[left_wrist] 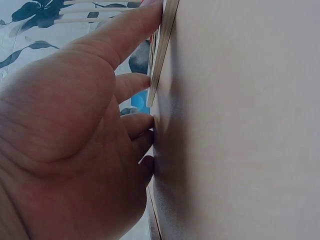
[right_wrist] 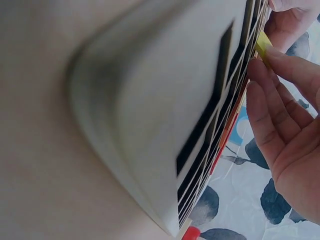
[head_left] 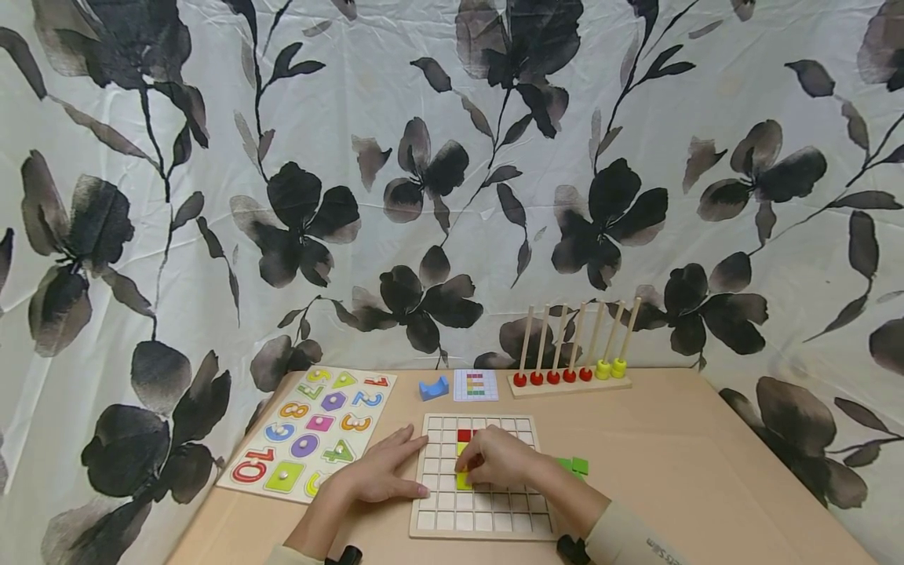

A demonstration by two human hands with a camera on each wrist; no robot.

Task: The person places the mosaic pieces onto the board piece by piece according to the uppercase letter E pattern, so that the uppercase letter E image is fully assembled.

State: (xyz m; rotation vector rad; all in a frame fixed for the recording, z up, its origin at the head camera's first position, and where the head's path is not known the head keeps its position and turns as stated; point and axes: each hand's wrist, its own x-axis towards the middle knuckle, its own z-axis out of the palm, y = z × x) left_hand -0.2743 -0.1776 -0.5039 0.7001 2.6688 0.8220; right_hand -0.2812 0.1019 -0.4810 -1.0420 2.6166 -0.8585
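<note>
Across the desk [head_left: 657, 447], the number puzzle board [head_left: 282, 453] lies to the left of a gridded board [head_left: 484, 519], with a bead rack [head_left: 568, 386] behind. Of the hands, the left hand [head_left: 384, 469] is spread, fingers touching the grid's left edge, gripping nothing; the right hand [head_left: 501, 457] pinches a small yellow tile [right_wrist: 263, 46] (tilted, in the right wrist view) at the grid, nearer the person than a red tile [head_left: 465, 435].

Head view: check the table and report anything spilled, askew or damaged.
Nothing on the table looks spilled, damaged or plainly askew. Green tiles lie loose beside the grid board, but that hardly seems odd.
</note>
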